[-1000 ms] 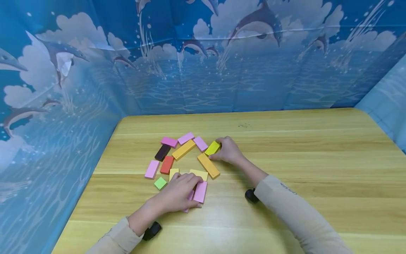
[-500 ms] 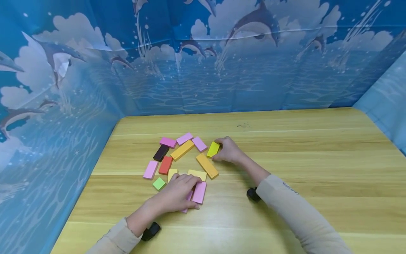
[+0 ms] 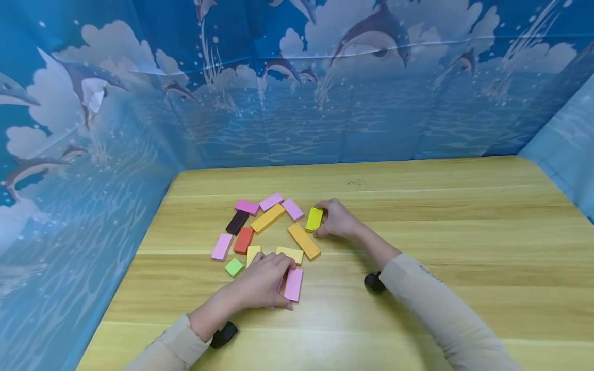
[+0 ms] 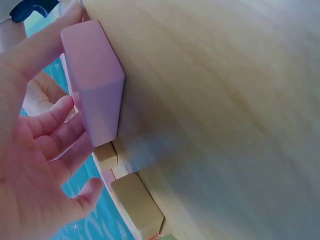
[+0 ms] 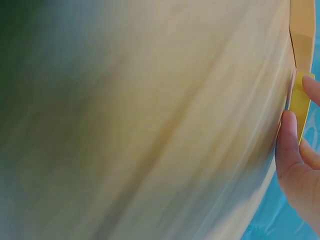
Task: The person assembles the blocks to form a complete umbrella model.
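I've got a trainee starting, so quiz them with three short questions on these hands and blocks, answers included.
1. Which block is the right hand holding?
2. True or false: in the head view, the small lime-green square block lies right of the left hand.
3. How many near-black rectangular blocks show in the head view: A one, B three, C five?

Key: 1. The bright-yellow rectangular block. 2. False. 3. A.

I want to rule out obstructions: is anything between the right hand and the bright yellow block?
Nothing visible: the right hand pinches the bright yellow block directly. The long orange block lies close by, nearer the person, not between them.
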A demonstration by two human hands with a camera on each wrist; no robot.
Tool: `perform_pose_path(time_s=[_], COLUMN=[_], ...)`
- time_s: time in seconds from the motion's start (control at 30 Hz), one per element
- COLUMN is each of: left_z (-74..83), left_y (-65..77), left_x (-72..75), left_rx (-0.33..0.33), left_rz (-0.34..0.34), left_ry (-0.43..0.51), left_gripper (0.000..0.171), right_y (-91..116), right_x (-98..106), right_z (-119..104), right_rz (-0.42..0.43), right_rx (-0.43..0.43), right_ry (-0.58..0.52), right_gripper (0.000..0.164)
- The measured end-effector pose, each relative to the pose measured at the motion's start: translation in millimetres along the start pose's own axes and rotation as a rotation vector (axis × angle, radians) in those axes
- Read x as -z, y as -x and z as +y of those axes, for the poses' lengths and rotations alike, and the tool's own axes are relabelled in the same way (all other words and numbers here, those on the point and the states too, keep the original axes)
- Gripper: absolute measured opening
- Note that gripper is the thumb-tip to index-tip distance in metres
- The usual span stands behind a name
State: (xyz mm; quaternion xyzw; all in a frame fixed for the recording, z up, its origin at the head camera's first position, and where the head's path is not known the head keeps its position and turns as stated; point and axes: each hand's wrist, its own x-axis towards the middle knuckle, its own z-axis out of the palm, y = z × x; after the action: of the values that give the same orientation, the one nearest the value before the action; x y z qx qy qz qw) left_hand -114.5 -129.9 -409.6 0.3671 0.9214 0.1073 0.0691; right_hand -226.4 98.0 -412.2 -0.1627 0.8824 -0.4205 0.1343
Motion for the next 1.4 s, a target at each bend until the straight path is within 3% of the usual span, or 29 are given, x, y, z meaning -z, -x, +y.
perform_pose_path(time_s=[0.23,0.67,0.83,1.1,1.4], left_z=[3.3,6.6,9.6,9.9,14.2], left_y=[0.1,-1.3,0.8,-1.0,-8.1], left_x=[1.8,1.4,0.7,3.2,7.4], left_rx=[-0.022,-0.066,-0.047,-0.079,-0.037], left_rz=[0.023,0.029,0.027,0.069,0.054], left_ry=[-0.033,-0.063,-0.044,0.004,0.123], left_gripper=[0.072,0.073,0.074,0.071,0.072], right_y=[8,39,56,80,108], right_x=[8,26,33,39,38], right_z=[1,14,19,25,34], right_rz=[-0.034,-0.068,-0.09,-0.091,-0.077], right_rx=[0.053,-0.002,-0.021,-0.03,0.001], right_ry=[-0.025,-0.089,-0.145,-0.191,-0.134], right_gripper=[0.074,0.077,0.077,0.078,0.077])
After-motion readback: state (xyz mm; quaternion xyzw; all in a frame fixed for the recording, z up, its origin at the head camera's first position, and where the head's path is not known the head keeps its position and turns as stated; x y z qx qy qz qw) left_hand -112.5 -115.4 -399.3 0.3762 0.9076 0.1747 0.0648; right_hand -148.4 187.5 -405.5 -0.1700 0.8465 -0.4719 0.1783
